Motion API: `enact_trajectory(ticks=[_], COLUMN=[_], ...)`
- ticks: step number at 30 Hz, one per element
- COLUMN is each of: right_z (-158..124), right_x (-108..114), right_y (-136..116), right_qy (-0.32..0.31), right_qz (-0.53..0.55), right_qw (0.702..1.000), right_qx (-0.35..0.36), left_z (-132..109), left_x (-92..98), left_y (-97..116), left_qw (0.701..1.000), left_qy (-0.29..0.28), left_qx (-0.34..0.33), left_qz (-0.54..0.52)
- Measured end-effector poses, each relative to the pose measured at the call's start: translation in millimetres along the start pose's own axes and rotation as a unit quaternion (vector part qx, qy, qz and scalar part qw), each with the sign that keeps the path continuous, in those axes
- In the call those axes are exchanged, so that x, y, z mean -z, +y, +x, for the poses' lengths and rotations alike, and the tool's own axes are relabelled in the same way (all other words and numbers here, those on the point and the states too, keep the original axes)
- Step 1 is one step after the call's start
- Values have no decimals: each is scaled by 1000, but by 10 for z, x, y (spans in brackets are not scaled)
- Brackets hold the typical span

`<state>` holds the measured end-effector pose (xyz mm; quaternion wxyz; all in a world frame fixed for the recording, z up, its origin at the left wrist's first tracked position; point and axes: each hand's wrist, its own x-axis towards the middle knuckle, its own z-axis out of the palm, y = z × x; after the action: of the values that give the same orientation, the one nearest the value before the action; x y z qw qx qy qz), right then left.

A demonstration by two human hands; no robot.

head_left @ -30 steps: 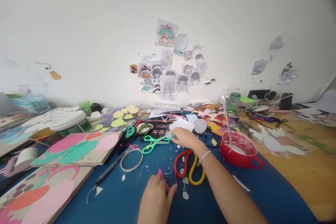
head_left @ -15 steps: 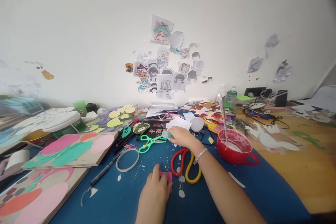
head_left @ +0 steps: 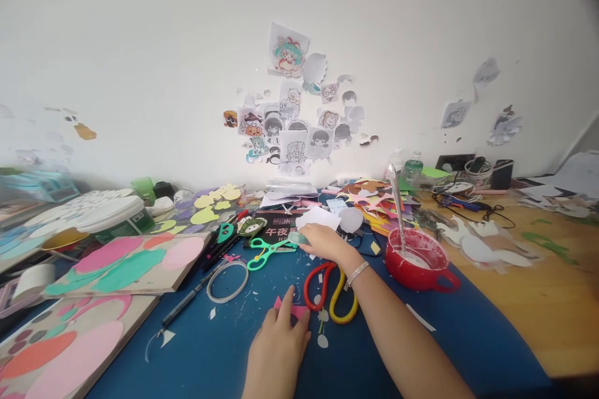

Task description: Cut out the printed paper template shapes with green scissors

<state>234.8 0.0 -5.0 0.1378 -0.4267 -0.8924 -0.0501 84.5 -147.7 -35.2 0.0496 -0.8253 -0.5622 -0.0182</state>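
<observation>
My left hand (head_left: 279, 340) is low over the blue mat with its index finger stretched forward. A bright pink paper piece (head_left: 297, 310) shows between that finger and the thumb, seemingly gripped by the fingers under the hand. Further up, my right hand (head_left: 324, 242) has its fingers bent down together over a small pale green item (head_left: 298, 238) whose kind I cannot make out. Green-handled scissors (head_left: 269, 249) lie just left of these fingertips. Below the right wrist are larger scissors with one red and one yellow handle (head_left: 344, 308), their blades hidden by the hand and forearm.
A red cup (head_left: 416, 262) with a spoon in white paste stands to the right. On the left are a tape ring (head_left: 228, 282), a dark pen (head_left: 180, 308) and boards with coloured paper shapes (head_left: 126, 262). Paper scraps are heaped along the wall.
My left hand has shifted slightly and its index finger has straightened forward, and the pink paper has turned and shows more ahead of the hand. My right hand has stayed in place.
</observation>
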Motion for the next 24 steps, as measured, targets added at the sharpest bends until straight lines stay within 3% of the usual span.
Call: enact_trajectory(ticks=[8, 19, 24], right_z=[-1, -5, -1], right_x=[14, 32, 51], right_y=[0, 14, -3], right_qy=[0, -7, -7], right_qz=[2, 11, 10], right_qw=[1000, 1000, 1000], right_qx=[2, 3, 2], left_z=[-27, -99, -88], left_x=[114, -32, -79], left_y=[-69, -421, -476], left_qw=[999, 987, 981], left_qy=[-49, -17, 35], left_qx=[8, 66, 72], left_qz=[-16, -148, -177])
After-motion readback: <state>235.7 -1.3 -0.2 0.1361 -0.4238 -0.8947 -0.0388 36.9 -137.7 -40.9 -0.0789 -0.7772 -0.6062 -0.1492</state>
